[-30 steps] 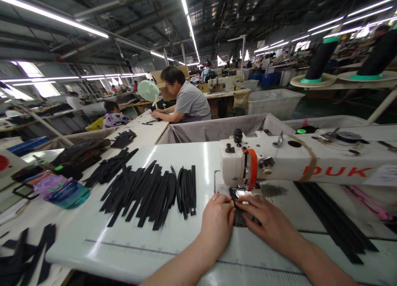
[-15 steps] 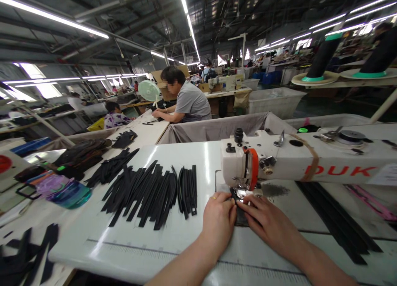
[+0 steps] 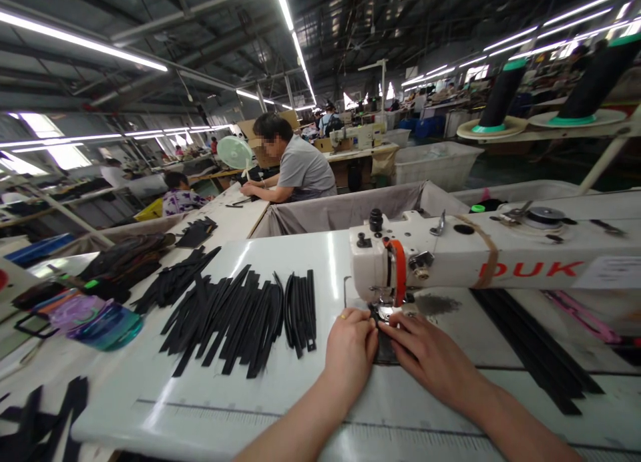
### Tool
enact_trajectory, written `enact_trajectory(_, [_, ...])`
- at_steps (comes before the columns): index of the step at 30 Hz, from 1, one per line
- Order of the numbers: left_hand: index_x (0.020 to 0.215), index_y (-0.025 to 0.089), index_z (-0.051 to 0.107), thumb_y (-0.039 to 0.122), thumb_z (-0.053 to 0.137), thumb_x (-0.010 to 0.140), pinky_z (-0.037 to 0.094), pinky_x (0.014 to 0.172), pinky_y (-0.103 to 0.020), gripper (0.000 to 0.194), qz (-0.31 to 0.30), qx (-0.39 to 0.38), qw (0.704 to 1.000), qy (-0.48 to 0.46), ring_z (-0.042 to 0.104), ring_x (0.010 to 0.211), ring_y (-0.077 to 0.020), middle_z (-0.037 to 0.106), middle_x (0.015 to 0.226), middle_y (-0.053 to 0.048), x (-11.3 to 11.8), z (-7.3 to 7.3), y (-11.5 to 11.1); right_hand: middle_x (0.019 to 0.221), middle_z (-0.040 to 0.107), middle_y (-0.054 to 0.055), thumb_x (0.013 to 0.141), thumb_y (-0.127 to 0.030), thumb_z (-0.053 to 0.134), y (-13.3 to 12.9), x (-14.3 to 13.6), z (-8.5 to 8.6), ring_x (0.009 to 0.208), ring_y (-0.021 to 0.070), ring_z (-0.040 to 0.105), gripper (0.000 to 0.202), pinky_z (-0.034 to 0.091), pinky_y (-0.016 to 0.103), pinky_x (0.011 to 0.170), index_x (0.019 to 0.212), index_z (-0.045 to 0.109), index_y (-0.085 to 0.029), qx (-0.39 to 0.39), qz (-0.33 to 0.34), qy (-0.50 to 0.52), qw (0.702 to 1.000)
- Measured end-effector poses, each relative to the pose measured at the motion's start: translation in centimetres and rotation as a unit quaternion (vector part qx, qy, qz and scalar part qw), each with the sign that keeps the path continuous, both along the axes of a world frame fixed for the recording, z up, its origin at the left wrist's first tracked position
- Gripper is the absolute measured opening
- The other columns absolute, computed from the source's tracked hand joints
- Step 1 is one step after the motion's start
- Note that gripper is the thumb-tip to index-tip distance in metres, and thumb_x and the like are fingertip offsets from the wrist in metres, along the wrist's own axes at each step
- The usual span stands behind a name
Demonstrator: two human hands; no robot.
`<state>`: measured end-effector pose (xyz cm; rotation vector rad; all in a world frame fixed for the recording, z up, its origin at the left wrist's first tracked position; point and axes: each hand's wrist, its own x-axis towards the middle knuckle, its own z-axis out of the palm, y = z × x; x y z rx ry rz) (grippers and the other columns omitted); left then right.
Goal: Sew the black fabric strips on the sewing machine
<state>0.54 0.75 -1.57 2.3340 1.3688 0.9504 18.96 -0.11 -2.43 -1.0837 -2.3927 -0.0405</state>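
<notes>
An industrial sewing machine point(image 3: 441, 252) with an orange guard reaches in from the right. Right in front of its needle, a small black strip point(image 3: 375, 312) lies at the presser foot, mostly covered by my fingers. My left hand point(image 3: 348, 347) is closed, its fingertips pinching the strip's left side. From the right, my right hand point(image 3: 425, 350) presses its fingertips and thumb on the same piece, close to the foot. Both wrists rest low over the pale table point(image 3: 280, 398). To the left of my left hand lies a row of black strips point(image 3: 235, 322).
More black strips point(image 3: 531, 348) lie under the machine arm. A blue-and-purple bottle point(image 3: 100, 322) stands at left. Thread cones point(image 3: 501, 95) are at upper right. A cloth-lined bin point(image 3: 345, 208) stands behind the table, and a person in grey point(image 3: 305, 165) works beyond it.
The view has shifted slightly, so the scene sits a little further left. Both hands keep nearly the same place at the presser foot, holding the black strip.
</notes>
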Motion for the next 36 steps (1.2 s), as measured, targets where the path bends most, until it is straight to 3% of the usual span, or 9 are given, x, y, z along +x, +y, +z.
enact_trajectory(12, [0.078, 0.017, 0.07, 0.006, 0.059, 0.084, 0.052, 0.083, -0.037, 0.016, -0.001, -0.017, 1.0, -0.013, 0.06, 0.092, -0.0227, 0.068, 0.093, -0.006, 0.0, 0.1, -0.3, 0.107, 0.064, 0.011, 0.092, -0.011, 0.049, -0.1, 0.0, 0.2, 0.094, 0.025, 0.061, 0.025, 0.054, 0.042, 0.082, 0.113, 0.063, -0.017, -0.026, 0.006, -0.01, 1.0])
enact_trajectory(15, [0.082, 0.018, 0.069, 0.015, 0.068, 0.083, 0.052, 0.087, -0.038, 0.004, 0.026, -0.041, 0.998, -0.035, 0.06, 0.095, -0.0232, 0.066, 0.094, -0.006, -0.3, 0.2, 0.6, 0.108, 0.064, 0.011, 0.091, -0.011, 0.05, -0.2, 0.1, 0.1, 0.095, 0.0255, 0.061, 0.027, 0.054, 0.044, 0.083, 0.114, 0.062, -0.017, -0.02, 0.006, 0.006, 1.0])
enact_trajectory(18, [0.103, 0.018, 0.067, 0.036, 0.08, 0.073, 0.047, 0.099, -0.046, 0.037, 0.051, -0.032, 0.998, -0.014, 0.054, 0.114, -0.0296, 0.062, 0.115, -0.011, -0.8, 0.3, 2.0, 0.108, 0.063, 0.012, 0.091, -0.012, 0.048, -0.1, 0.4, -0.4, 0.097, 0.0247, 0.061, 0.029, 0.054, 0.044, 0.085, 0.117, 0.061, -0.017, -0.02, 0.005, 0.042, 0.999])
enact_trajectory(20, [0.113, 0.021, 0.064, 0.048, 0.078, 0.072, 0.037, 0.108, -0.053, 0.051, 0.029, -0.023, 0.999, 0.035, 0.044, 0.128, -0.0334, 0.055, 0.13, -0.013, -1.0, 0.4, 2.5, 0.107, 0.063, 0.011, 0.092, -0.012, 0.046, -0.1, 0.6, -0.6, 0.097, 0.0233, 0.062, 0.029, 0.054, 0.042, 0.085, 0.115, 0.063, -0.018, -0.028, -0.001, 0.063, 0.998])
enact_trajectory(25, [0.116, 0.025, 0.065, 0.052, 0.067, 0.082, 0.021, 0.114, -0.063, 0.044, 0.024, 0.006, 0.992, 0.124, 0.033, 0.139, -0.0355, 0.051, 0.14, -0.011, -1.3, 0.8, 2.2, 0.103, 0.065, 0.009, 0.092, -0.011, 0.044, -0.3, 0.3, 0.2, 0.092, 0.0211, 0.064, 0.028, 0.056, 0.037, 0.081, 0.107, 0.066, -0.02, -0.026, -0.039, 0.062, 0.997])
enact_trajectory(28, [0.107, 0.023, 0.068, 0.034, 0.067, 0.081, 0.017, 0.114, -0.065, 0.028, 0.112, 0.032, 0.979, 0.165, 0.037, 0.137, -0.0375, 0.057, 0.136, -0.011, -3.0, 1.1, 1.7, 0.098, 0.066, 0.006, 0.091, -0.012, 0.046, -0.4, 0.8, 1.3, 0.089, 0.0188, 0.065, 0.027, 0.056, 0.031, 0.079, 0.103, 0.067, -0.023, 0.008, -0.085, 0.031, 0.996])
enact_trajectory(32, [0.09, 0.014, 0.071, 0.015, 0.052, 0.084, 0.029, 0.11, -0.06, 0.02, 0.257, 0.053, 0.943, 0.204, 0.044, 0.132, -0.0393, 0.063, 0.126, -0.017, -6.2, 1.1, 1.7, 0.092, 0.065, 0.01, 0.09, -0.015, 0.046, -1.2, 4.0, 2.6, 0.083, 0.0233, 0.064, 0.02, 0.054, 0.037, 0.073, 0.093, 0.065, -0.019, 0.057, -0.217, -0.007, 0.975])
enact_trajectory(34, [0.083, 0.011, 0.071, 0.015, 0.052, 0.085, 0.032, 0.108, -0.057, 0.019, 0.277, 0.079, 0.934, 0.211, 0.043, 0.131, -0.0414, 0.062, 0.124, -0.021, -6.6, 1.3, 1.7, 0.079, 0.062, 0.013, 0.089, -0.015, 0.046, -1.9, 6.1, 2.8, 0.07, 0.027, 0.061, 0.017, 0.051, 0.041, 0.062, 0.084, 0.063, -0.016, 0.072, -0.297, -0.033, 0.952])
enact_trajectory(36, [0.081, 0.012, 0.07, 0.017, 0.052, 0.087, 0.039, 0.103, -0.053, 0.019, 0.25, 0.102, 0.945, 0.183, 0.05, 0.122, -0.0388, 0.065, 0.116, -0.019, -5.9, 1.8, 1.4, 0.068, 0.057, 0.013, 0.087, -0.012, 0.048, -2.5, 7.7, 2.8, 0.06, 0.0274, 0.059, 0.017, 0.045, 0.038, 0.051, 0.074, 0.059, -0.016, 0.061, -0.381, -0.102, 0.917])
